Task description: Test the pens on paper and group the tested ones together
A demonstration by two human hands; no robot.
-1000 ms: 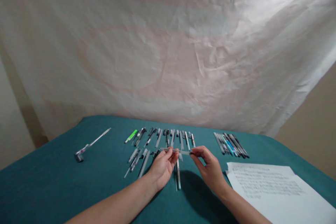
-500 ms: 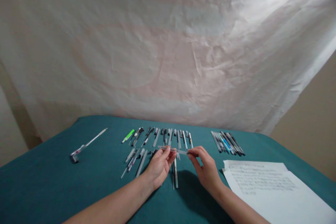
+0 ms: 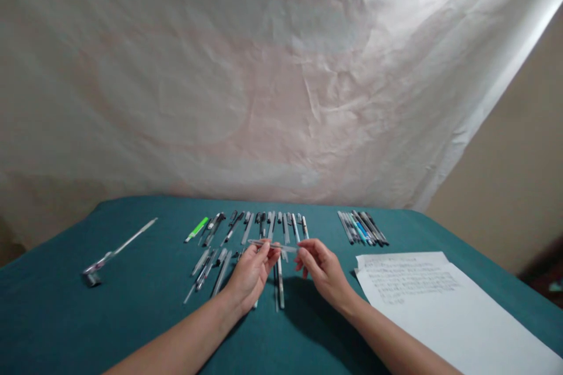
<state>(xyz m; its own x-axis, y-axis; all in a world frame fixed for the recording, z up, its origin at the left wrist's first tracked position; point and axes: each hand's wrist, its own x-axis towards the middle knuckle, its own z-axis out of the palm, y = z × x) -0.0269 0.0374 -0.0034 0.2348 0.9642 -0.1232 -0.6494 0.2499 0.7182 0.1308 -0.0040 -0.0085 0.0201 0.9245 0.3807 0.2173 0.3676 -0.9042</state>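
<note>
My left hand (image 3: 247, 276) is closed, its thumb and fingers pinching a clear, slim pen barrel (image 3: 287, 248) held level above the table. My right hand (image 3: 324, 274) has its thumb and fingertips closed at the barrel's right end. Beneath the hands, a white pen (image 3: 280, 284) and a thin refill (image 3: 276, 290) lie on the cloth. Left of them are more clear barrels (image 3: 222, 272), partly hidden by my left hand. Behind the hands runs a row of pens, caps and barrels, with a green highlighter (image 3: 196, 229) at its left end.
A teal cloth (image 3: 145, 304) covers the table. Several assembled pens (image 3: 363, 228) lie side by side at the back right. Sheets of paper with handwriting (image 3: 422, 293) are at the right. A long silvery item with a dark end (image 3: 116, 251) lies far left. A pale sheet (image 3: 264, 99) hangs behind.
The view has turned to the right, so the table's things appear further left. Both hands stay at the clear barrel, and my right fingers have shifted slightly at its end.
</note>
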